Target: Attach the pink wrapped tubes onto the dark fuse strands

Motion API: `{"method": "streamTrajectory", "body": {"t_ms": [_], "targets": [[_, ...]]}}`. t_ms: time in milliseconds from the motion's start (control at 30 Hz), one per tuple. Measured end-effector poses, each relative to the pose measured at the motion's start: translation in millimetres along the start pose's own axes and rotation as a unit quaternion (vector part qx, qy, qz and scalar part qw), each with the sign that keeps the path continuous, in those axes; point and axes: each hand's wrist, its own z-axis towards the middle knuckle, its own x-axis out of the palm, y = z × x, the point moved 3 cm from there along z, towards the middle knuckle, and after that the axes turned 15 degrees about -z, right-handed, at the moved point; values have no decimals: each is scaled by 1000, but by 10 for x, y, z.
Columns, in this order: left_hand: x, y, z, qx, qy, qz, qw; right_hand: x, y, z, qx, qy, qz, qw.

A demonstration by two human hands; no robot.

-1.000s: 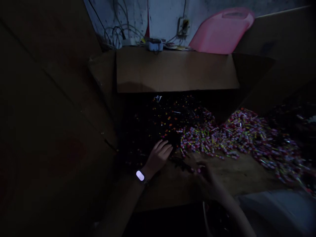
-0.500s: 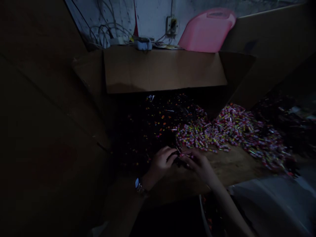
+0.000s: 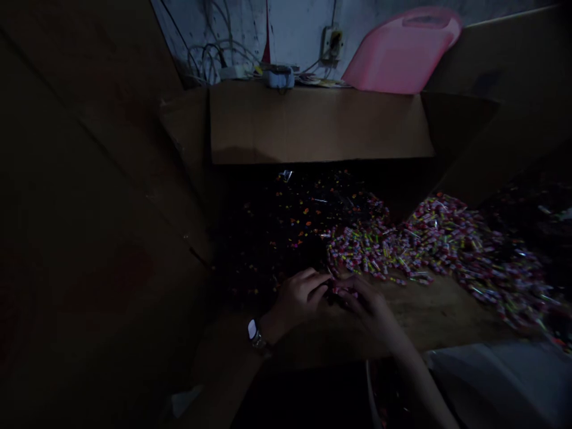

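Flanking hands, candy pile, cardboard flap, pink tray

- No legible text, label, brand or number anywhere in the head view; scene too dark
- Wrappers in the candy pile: coloured print present, too small and blurred to read
- Watch face on the left wrist: lit, no digits discernible
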Motion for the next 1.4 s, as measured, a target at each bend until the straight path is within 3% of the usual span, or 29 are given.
{"method": "streamTrajectory", "body": {"t_ms": [200, 333, 500, 567, 667, 800, 900, 1033, 1200, 1400], "targets": [[118, 37, -121, 0, 84, -23, 996, 166, -97, -129, 0, -51, -26, 998], [218, 83, -108, -23, 147, 60, 987, 275, -339, -259, 40, -22, -38, 998], [81, 381, 283, -30, 10, 196, 980, 113, -666, -317, 156, -132, -60, 977], [56, 525, 451, -33, 17, 173, 984, 80, -719, -295, 213, -138, -8, 967], [19, 624, 614, -22, 14, 110, 994, 125, -682, -252, 294, -99, 157, 937], [-160, 602, 678, -35, -105, -3, 994, 222, -526, -239, 360, -88, 315, 874], [-374, 609, 647, -71, -256, -115, 957, 281, -451, -239, 354, -73, 326, 873], [-601, 661, 517, -118, -413, -267, 863, 337, -414, -220, 300, -48, 313, 900], [-708, 698, 340, -136, -469, -396, 777, 369, -333, -151, 244, -18, 270, 931], [-871, 723, 276, -119, -511, -410, 746, 416, -240, -104, 197, 0, 244, 950]]}}
